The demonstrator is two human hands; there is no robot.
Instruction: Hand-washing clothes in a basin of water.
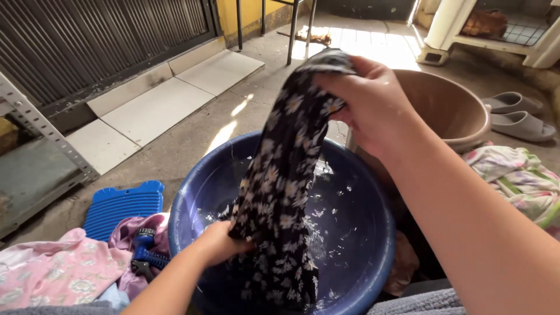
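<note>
right hand (367, 105) grips the top of the dark floral cloth (280, 192), lifted over the blue basin (361, 256); left hand (219, 242) squeezes its lower part. cloth is soaked, bottom end in water; wringing looks just begun.

The right hand (364, 105) is raised high at about one o'clock, fingers curled shut in a pinching grip, its forearm running down to four o'clock. The left hand (219, 242) sits low at seven o'clock (wet, fingers closed), wrist bent inward.
</note>
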